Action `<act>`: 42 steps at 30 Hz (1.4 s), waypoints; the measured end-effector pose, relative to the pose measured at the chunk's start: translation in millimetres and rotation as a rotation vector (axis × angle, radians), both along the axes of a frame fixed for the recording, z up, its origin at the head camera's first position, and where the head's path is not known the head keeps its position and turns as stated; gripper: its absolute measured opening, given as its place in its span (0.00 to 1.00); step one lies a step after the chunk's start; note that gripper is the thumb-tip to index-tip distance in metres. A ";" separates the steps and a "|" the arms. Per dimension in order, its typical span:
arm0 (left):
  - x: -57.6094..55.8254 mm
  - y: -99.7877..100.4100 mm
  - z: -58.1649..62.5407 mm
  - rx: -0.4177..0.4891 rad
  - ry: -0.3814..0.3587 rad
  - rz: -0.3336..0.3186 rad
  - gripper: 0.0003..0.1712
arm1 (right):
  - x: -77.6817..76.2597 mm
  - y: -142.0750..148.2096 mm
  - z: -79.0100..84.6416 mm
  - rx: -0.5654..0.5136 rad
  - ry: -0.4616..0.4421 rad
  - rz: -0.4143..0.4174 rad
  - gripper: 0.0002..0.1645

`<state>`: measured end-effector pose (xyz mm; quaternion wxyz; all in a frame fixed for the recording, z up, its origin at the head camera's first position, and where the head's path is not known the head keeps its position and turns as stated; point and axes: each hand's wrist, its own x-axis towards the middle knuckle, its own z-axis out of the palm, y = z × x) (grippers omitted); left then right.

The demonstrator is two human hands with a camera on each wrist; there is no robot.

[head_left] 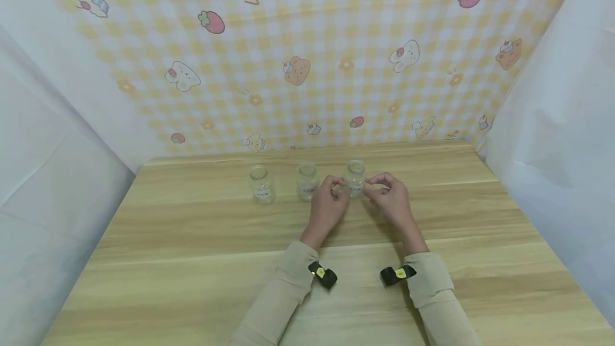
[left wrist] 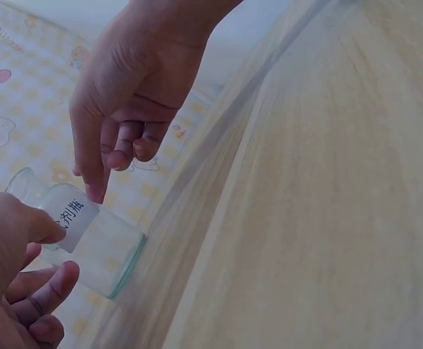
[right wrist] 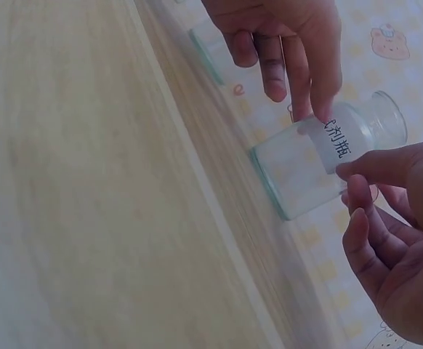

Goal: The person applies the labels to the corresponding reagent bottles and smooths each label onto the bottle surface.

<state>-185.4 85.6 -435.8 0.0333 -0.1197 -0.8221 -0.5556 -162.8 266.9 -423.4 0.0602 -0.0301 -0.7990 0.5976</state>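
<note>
Three clear glass reagent bottles stand upright in a row near the back of the table. The right-hand reagent bottle [head_left: 355,174] is between my two hands. My left hand [head_left: 328,206] pinches its left side, the thumb against the white label in the left wrist view. From the other side my right hand [head_left: 393,203] pinches the same bottle [right wrist: 295,173], its thumb at the label's edge in the right wrist view. The middle bottle [head_left: 306,175] is just left of my left hand, which overlaps its edge. Farther left stands another bottle [head_left: 261,181].
The wooden table [head_left: 192,282] reaches back to a yellow checked cloth [head_left: 331,41] with cartoon prints. White sheets [head_left: 53,148] hang on both sides. Each wrist carries a black camera strap over a beige sleeve [head_left: 283,292].
</note>
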 end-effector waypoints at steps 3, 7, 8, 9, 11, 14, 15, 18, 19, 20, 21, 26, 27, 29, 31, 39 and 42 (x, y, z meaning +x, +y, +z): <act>0.2 -0.3 -1.2 0.003 0.017 -0.010 0.10 | 0.4 -0.7 -1.1 0.015 0.009 0.017 0.21; 0.2 -0.4 -2.7 0.017 0.039 -0.012 0.13 | 1.2 -2.7 -1.9 0.050 0.035 0.039 0.31; 0.3 -0.4 -3.2 0.017 0.043 -0.011 0.13 | 1.0 -3.1 -2.2 0.058 0.041 0.043 0.33; 0.4 -0.3 -3.5 0.016 0.049 -0.009 0.14 | 0.8 -3.6 -2.5 0.066 0.044 0.043 0.35; 0.4 -0.1 -4.7 0.011 0.058 -0.004 0.14 | 0.1 -4.4 -3.1 0.080 0.047 0.043 0.36; 0.4 0.3 -5.2 0.001 0.066 0.004 0.14 | -0.3 -5.4 -3.6 0.094 0.045 0.036 0.36; 0.4 0.4 -5.1 0.002 0.069 0.007 0.14 | -0.3 -5.7 -3.6 0.098 0.044 0.035 0.36; 0.5 0.8 -4.4 0.008 0.075 0.011 0.14 | -0.1 -6.5 -2.6 0.110 0.047 0.032 0.36; 0.4 1.0 -4.5 0.011 0.076 0.013 0.14 | -0.2 -6.8 -2.3 0.113 0.047 0.030 0.36; 0.2 0.9 -4.7 0.012 0.077 0.015 0.14 | -0.4 -7.1 -2.1 0.114 0.046 0.028 0.36; 0.2 1.0 -4.5 0.012 0.077 0.015 0.14 | -0.5 -7.3 -1.8 0.117 0.046 0.026 0.36; 0.2 1.0 -4.4 0.012 0.078 0.016 0.14 | 0.0 -8.4 -0.8 0.130 0.051 0.024 0.35; 0.3 1.1 -4.3 0.012 0.080 0.016 0.13 | 0.2 -8.3 -0.8 0.135 0.053 0.027 0.35; 0.4 1.1 -4.3 0.012 0.089 0.018 0.13 | 0.2 -8.2 -0.7 0.145 0.059 0.030 0.35; 0.5 1.2 -4.3 0.010 0.092 0.019 0.13 | 0.0 -8.0 -0.8 0.152 0.064 0.032 0.35; 0.0 0.2 -3.9 0.000 0.092 0.014 0.14 | -1.7 -7.2 -1.6 0.167 0.060 0.023 0.35; -0.6 -0.3 -3.6 -0.007 0.094 0.013 0.14 | -2.0 -6.2 -2.1 0.166 0.060 0.023 0.35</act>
